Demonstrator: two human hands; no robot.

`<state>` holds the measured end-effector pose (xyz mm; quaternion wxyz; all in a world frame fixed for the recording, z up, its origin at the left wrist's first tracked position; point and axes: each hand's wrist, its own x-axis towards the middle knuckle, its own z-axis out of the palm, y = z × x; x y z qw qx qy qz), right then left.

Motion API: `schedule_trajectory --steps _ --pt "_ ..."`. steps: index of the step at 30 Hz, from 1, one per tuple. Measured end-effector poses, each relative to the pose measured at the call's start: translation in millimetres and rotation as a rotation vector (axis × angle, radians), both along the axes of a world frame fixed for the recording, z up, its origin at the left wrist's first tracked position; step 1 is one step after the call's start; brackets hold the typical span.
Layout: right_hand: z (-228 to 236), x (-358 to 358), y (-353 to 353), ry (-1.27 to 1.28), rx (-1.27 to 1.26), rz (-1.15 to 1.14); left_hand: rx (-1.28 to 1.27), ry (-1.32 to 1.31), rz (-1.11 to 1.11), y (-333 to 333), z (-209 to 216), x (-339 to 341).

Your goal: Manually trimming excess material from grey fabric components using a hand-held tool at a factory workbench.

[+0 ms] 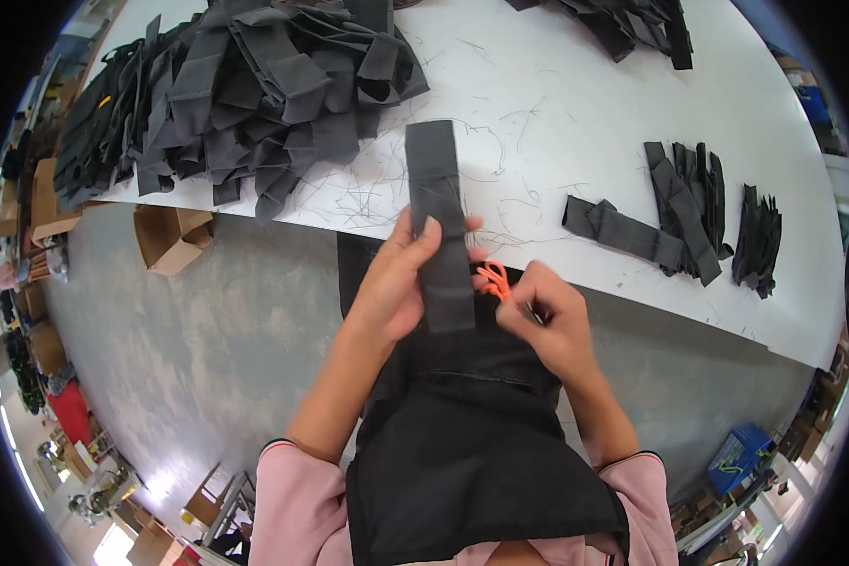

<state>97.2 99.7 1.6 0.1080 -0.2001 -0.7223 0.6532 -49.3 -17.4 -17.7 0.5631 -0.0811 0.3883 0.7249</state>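
Observation:
A long dark grey fabric strip (437, 203) stands lengthwise in front of me, its upper end over the table edge. My left hand (401, 274) is closed on it, thumb on the face and fingertips showing past its right side. Close by on the right, my right hand (549, 316) is curled and slightly blurred. Bright orange cord-like loops (493, 280) run from its pinched fingers toward the fingertips of my left hand. Whether those fingertips touch the loops I cannot tell, and what lies inside the right fist is hidden.
A large heap of dark strips (274, 85) covers the table's left side. Smaller bundles lie at right (689, 208), far right (757, 241) and the far edge (623, 24). Loose threads litter the white table (557, 141). A cardboard box (172, 241) sits below its left edge.

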Motion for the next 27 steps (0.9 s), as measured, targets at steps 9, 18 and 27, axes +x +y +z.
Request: schedule_trajectory --steps 9,18,27 --pt "0.8 26.9 -12.1 -0.089 0.597 0.019 -0.082 0.006 0.007 6.4 -5.6 -5.6" --pt "11.4 11.1 0.0 -0.007 0.835 0.249 -0.053 -0.025 -0.052 8.9 -2.4 -4.4" --pt "10.2 18.1 2.9 0.014 0.625 0.212 -0.045 -0.101 -0.065 7.1 -3.4 -5.7"
